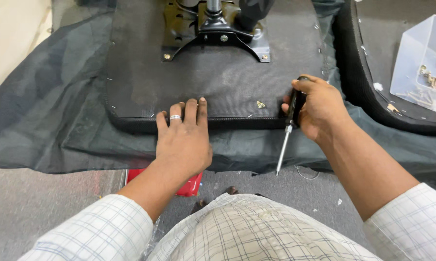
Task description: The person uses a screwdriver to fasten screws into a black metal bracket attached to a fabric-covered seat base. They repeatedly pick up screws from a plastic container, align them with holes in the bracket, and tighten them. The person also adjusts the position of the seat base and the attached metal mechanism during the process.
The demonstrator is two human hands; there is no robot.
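Observation:
An upturned black chair seat (pixel 218 79) lies on dark grey fabric (pixel 49 121), its metal mounting plate (pixel 215 36) bolted at the top. My left hand (pixel 184 140), with a ring on one finger, presses flat on the seat's near edge, fingers spread and holding nothing. My right hand (pixel 319 106) is at the seat's right corner, closed around the black handle of a screwdriver (pixel 288 130) whose metal shaft points down toward me. A small brass-coloured piece (pixel 261 104) rests on the seat between my hands.
A clear plastic box (pixel 423 63) with several small brass fasteners stands at the right, on a second black cushion (pixel 367 92). A red object (pixel 191 186) peeks from under the fabric near my lap. Staples dot the seat's edges.

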